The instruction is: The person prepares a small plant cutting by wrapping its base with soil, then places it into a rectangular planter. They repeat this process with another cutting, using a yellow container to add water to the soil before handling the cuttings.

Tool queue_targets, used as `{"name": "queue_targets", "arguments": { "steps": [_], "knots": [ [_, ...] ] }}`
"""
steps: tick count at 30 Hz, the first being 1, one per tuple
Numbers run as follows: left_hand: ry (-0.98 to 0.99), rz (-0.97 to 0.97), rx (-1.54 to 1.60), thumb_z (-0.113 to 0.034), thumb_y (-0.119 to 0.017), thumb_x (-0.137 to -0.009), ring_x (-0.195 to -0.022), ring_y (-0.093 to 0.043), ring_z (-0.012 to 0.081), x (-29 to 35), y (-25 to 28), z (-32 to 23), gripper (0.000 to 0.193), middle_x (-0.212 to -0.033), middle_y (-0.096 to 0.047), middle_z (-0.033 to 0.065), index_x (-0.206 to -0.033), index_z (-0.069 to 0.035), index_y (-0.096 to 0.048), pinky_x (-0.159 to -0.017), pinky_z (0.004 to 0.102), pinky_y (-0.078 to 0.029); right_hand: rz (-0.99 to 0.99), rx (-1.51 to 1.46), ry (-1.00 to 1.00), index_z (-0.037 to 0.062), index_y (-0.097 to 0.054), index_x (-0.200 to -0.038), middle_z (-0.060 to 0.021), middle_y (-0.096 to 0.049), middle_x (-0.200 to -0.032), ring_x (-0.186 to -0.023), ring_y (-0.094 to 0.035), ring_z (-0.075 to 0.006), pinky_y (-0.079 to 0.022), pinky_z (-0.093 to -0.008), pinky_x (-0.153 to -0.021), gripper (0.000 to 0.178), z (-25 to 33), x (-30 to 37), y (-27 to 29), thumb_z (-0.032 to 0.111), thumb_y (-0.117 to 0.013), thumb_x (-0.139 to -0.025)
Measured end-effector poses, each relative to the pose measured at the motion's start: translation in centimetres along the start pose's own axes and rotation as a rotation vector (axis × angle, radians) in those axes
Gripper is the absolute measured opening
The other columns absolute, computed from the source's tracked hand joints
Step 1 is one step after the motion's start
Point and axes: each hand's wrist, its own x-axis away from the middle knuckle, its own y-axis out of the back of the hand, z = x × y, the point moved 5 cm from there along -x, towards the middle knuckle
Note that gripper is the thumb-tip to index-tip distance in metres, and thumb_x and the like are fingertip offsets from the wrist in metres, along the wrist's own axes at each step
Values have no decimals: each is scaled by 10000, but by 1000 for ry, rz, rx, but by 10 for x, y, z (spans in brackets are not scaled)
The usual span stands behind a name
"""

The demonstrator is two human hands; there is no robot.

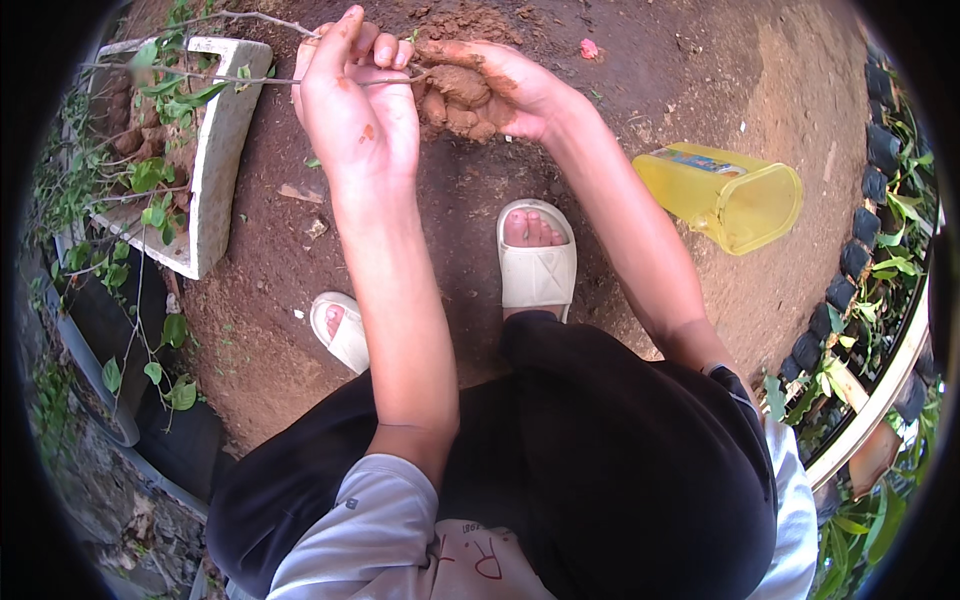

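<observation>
My left hand (362, 105) is closed around a thin leafy branch (250, 80), whose bare stems run off to the left. Cupped in my right hand (525, 90) is a lump of wet reddish-brown mud (458, 98), pressed around the stem's right end. Mud smears the fingers of my right hand, and a few spots show on the left. Both hands are close together above the ground, at the top of the view. The branch's green leaves (150, 175) hang at the far left.
A white-rimmed rectangular planter (218, 160) with soil clods stands at the left. On the bare soil at the right lies a yellow translucent plastic container (725, 190) on its side. Dark edging (868, 225) and plants line the right. My feet wear cream slides (538, 270).
</observation>
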Motion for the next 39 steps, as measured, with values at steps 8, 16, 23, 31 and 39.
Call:
{"name": "queue_targets", "arguments": {
  "steps": [8,16,23,31,39],
  "knots": [
    [-37,89,-96,-26,-621,-922,-705,-419,145,3,-14,-4,91,-757,-488,34,-889,-60,-544,-687,326,-343,-236,29,-60,87,-606,-1184,-74,-695,-1033,-829,-705,-154,-619,-320,-624,257,5,6,-12,274,-532,-1024],
    [-68,-40,-91,-14,-612,-911,-704,-419,147,1,-4,-4,82,-753,-480,35,-914,-36,-533,-680,326,-349,-397,-114,267,50,-631,-1018,-36,-638,-774,-627,-598,-97,-453,-261,-453,242,2,6,-20,268,-529,-1030],
    [-160,-236,-29,-12,-595,-907,-680,-407,152,10,-8,2,95,-736,-464,38,-918,-27,-502,-667,331,-358,-736,465,652,3,-634,-786,-72,-613,-628,-575,-562,-136,-458,-321,-545,343,13,10,-27,270,-580,-995],
    [-147,-310,37,-25,-612,-904,-646,-412,130,13,2,1,169,-713,-444,15,-787,-60,-494,-610,311,-364,-824,778,805,-26,-618,-769,-143,-575,-601,-562,-523,-177,-442,-368,-584,312,13,17,-36,213,-585,-967],
    [-141,-255,48,3,-595,-881,-681,-401,167,10,3,-3,149,-709,-431,39,-927,-33,-458,-683,358,-354,-627,382,738,-6,-638,-1057,-144,-656,-827,-794,-625,-170,-480,-356,-710,219,9,14,-22,179,-623,-941]
  ]
}}
